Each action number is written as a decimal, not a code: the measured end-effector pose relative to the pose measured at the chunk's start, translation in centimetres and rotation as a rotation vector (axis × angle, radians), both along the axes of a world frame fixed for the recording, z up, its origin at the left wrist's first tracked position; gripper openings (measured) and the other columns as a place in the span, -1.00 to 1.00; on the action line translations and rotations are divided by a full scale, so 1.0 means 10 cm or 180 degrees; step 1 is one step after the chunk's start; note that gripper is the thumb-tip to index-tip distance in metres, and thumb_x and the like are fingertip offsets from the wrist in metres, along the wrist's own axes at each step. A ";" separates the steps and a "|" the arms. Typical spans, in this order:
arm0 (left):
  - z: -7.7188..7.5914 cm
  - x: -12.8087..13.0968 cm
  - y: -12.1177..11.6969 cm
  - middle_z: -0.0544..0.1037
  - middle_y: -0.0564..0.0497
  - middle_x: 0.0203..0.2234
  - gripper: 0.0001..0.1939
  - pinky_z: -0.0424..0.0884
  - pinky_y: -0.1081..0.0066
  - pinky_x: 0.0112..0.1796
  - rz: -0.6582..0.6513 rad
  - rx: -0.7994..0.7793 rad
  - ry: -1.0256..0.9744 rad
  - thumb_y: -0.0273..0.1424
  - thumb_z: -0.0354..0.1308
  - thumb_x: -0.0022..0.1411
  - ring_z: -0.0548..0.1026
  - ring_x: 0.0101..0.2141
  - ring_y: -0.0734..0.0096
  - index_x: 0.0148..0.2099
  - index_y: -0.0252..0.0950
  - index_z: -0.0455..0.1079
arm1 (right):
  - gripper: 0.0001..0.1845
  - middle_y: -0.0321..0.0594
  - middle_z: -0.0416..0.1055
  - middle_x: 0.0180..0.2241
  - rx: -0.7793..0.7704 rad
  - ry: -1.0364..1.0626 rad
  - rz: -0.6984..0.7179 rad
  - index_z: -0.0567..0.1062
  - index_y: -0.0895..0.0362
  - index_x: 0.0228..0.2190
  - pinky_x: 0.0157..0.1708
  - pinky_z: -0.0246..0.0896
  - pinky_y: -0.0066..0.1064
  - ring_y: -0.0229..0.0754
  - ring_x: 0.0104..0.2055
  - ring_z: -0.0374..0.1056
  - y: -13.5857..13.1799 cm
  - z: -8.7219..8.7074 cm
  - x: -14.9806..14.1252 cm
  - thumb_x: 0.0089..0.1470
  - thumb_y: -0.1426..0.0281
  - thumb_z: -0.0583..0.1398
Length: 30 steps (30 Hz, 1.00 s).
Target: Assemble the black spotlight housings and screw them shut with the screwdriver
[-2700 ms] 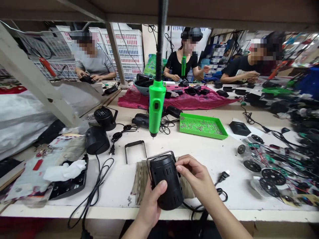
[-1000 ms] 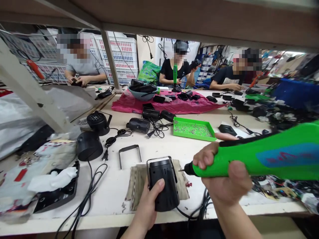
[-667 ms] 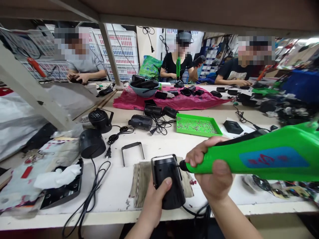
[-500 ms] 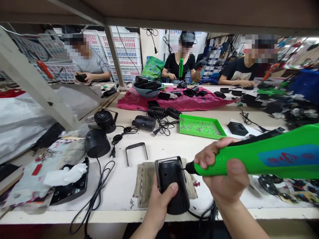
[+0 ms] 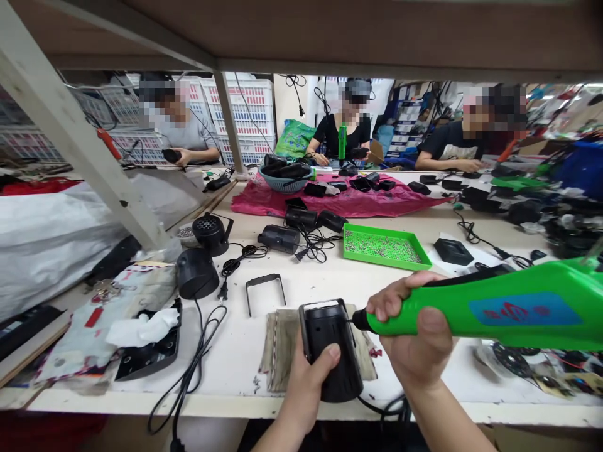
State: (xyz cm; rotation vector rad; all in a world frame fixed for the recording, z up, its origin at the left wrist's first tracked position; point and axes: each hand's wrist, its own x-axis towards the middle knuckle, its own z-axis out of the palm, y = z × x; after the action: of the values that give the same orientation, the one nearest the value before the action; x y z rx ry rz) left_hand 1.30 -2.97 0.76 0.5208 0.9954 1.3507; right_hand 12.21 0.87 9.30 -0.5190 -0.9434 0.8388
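Observation:
A black round lamp housing (image 5: pixel 333 351) with a metal bracket stands on a grey cloth pad (image 5: pixel 281 342) near the bench's front edge. My left hand (image 5: pixel 307 384) is wrapped round its lower side and holds it steady. My right hand (image 5: pixel 415 333) grips a green electric screwdriver (image 5: pixel 490 309), held almost level. Its bit tip touches the housing's right side near the bracket.
A green tray of screws (image 5: pixel 384 246) lies behind my right hand. A loose metal bracket (image 5: pixel 264 290), black lamp housings (image 5: pixel 196 274) and cords lie to the left. Circuit discs and wires (image 5: pixel 522 359) crowd the right. Three people work across the bench behind a pink cloth (image 5: pixel 343 201).
My right hand went from touching the housing to holding the green screwdriver, which hung overhead before. Its bit came against the housing's right side and has stayed there. The view shifted slightly.

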 end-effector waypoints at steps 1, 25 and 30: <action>0.00 -0.01 0.00 0.58 -0.12 -0.17 -0.36 0.36 0.21 -0.04 -0.0052 -0.0033 -0.0046 -0.20 0.38 -0.10 0.50 -0.11 0.09 0.06 -0.26 0.37 | -0.67 -0.45 0.27 -0.62 0.0041 -0.0023 -0.0031 0.39 0.02 -0.29 -0.55 0.21 -0.40 -0.30 -0.63 0.17 -0.01 0.01 -0.01 -0.07 0.16 0.31; -0.11 -0.08 0.04 0.58 -0.11 -0.10 -0.27 0.36 0.16 0.02 -0.0124 -0.0398 -0.0267 -0.20 0.37 -0.07 0.45 0.01 0.05 0.17 -0.23 0.29 | -0.63 -0.45 0.27 -0.59 0.0205 0.0077 0.0069 0.34 0.00 -0.16 -0.59 0.19 -0.40 -0.30 -0.63 0.18 0.10 -0.06 -0.04 0.01 0.15 0.25; -0.21 -0.15 0.09 0.62 0.02 -0.15 -0.33 0.33 0.21 0.07 -0.0129 -0.0663 -0.0598 -0.24 0.42 -0.13 0.39 0.09 0.10 0.08 -0.12 0.38 | -0.57 -0.41 0.25 -0.56 0.0274 -0.0237 0.0140 0.36 -0.01 -0.14 -0.57 0.20 -0.34 -0.27 -0.62 0.16 0.04 -0.01 -0.01 0.01 0.06 0.24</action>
State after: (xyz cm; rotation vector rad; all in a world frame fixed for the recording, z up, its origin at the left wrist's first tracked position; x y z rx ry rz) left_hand -0.24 -2.08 -1.31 0.2511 0.9523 1.2190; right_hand 12.12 1.30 9.20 -0.4588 -1.0579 0.8192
